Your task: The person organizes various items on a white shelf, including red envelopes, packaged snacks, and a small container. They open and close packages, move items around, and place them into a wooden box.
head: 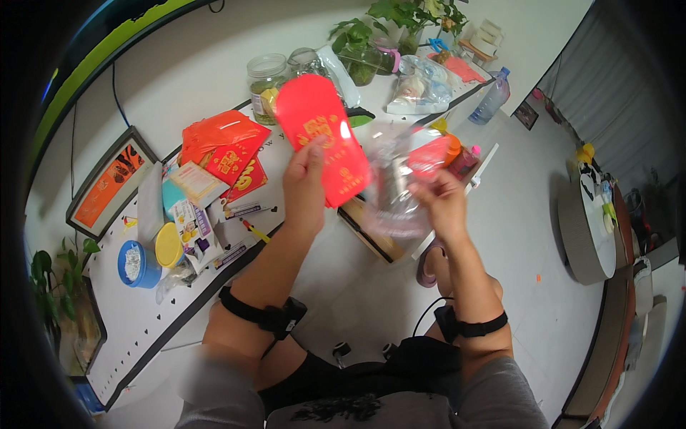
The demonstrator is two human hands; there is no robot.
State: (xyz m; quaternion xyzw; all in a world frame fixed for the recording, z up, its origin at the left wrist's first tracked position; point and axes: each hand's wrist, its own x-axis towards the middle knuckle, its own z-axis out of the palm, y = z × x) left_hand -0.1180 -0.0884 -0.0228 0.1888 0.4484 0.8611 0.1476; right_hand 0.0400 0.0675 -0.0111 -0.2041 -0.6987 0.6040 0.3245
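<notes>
My left hand (305, 185) grips a red paper envelope with gold print (321, 128), thumb on its printed face, held up over the table's front edge. To its right, my right hand (442, 201) pinches a clear plastic bag (394, 187), blurred, with red and dark contents that I cannot make out. The bag and the envelope are close together; whether they touch cannot be told. More red envelopes (230, 163) lie in a pile on the white table to the left, some under an orange-red plastic wrapper (214, 131).
Left on the table stand a blue tub (140, 268), a yellow lid (169, 245) and a small printed box (195, 230). Behind are a glass jar (263, 96), plants and a bagged item (420, 94). An open drawer (370, 230) juts out below the hands.
</notes>
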